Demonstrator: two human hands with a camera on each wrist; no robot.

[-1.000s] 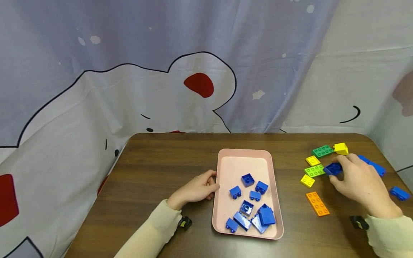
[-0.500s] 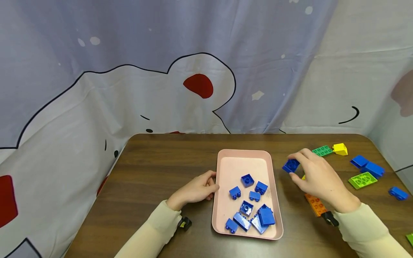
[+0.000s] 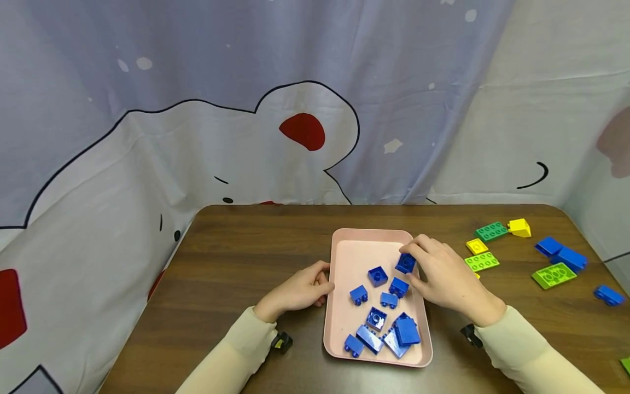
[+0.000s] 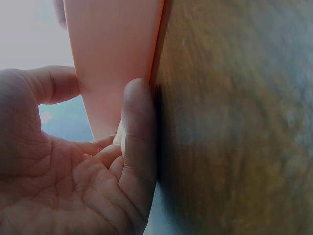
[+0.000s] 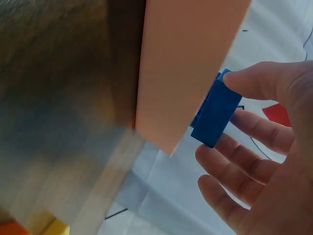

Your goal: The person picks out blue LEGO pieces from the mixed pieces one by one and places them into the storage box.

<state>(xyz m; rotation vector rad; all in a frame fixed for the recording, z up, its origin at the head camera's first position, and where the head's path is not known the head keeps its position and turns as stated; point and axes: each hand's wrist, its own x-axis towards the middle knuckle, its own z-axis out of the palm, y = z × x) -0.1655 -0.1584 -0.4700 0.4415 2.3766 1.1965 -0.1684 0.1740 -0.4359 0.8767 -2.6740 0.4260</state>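
Observation:
My right hand pinches a blue toy building brick between thumb and fingers, its hollow underside up. The brick hangs over the right rim of the pink tray; in the right wrist view the brick shows above the tray wall. On the opposite side, my left hand holds the tray's left edge, its thumb at the rim and fingers curled against the outer wall. Several blue bricks lie in the tray, among them one near the middle and a stacked pair.
Right of the tray lie a green brick, a yellow sloped brick, a flat yellow brick and lime bricks. Farther right are blue bricks and a single blue brick. A patterned curtain hangs behind the table.
My right hand has picked the blue brick out of the right-hand group and carried it left to the tray's edge. My left hand and the tray have stayed in place.

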